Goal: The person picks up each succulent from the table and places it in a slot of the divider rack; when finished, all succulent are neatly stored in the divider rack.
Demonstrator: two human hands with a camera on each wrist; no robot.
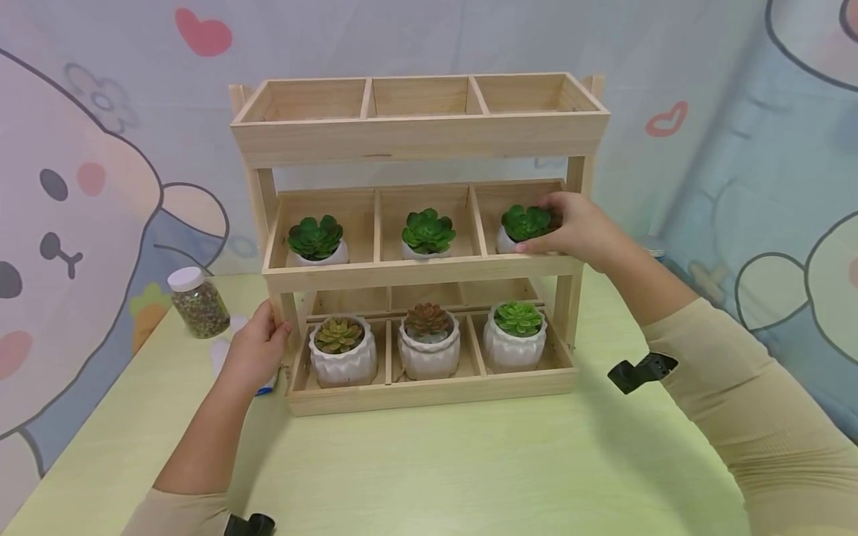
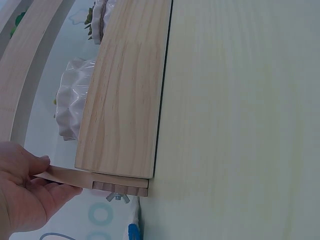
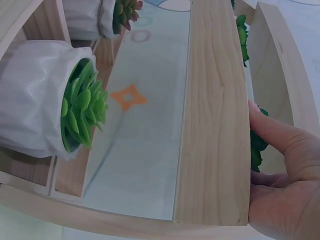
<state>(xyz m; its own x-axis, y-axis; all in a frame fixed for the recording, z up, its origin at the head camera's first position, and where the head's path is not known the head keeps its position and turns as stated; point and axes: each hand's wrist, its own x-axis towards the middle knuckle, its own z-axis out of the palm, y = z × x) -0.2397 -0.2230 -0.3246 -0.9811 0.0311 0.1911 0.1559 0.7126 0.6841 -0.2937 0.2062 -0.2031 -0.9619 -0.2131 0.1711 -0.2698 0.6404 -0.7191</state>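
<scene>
A three-tier wooden plant shelf (image 1: 418, 272) stands on the table. My left hand (image 1: 258, 346) grips its left side post (image 2: 65, 175) low down, thumb and fingers on either side. At the middle tier's right compartment, my right hand (image 1: 579, 227) holds a dark green succulent (image 1: 525, 222) in a white pot (image 1: 506, 242); the front board (image 3: 215, 115) hides most of that pot in the right wrist view. Two similar succulents sit in the middle tier's left (image 1: 316, 238) and centre (image 1: 428, 231) compartments. Three white scalloped pots (image 1: 343, 363) with succulents fill the bottom tier's compartments.
The top tier (image 1: 418, 138) has three compartments without plants. A white-lidded jar (image 1: 199, 303) of small granules stands left of the shelf. A wing nut (image 2: 118, 197) sticks out at the shelf's lower left side. A printed curtain (image 1: 429, 37) hangs behind.
</scene>
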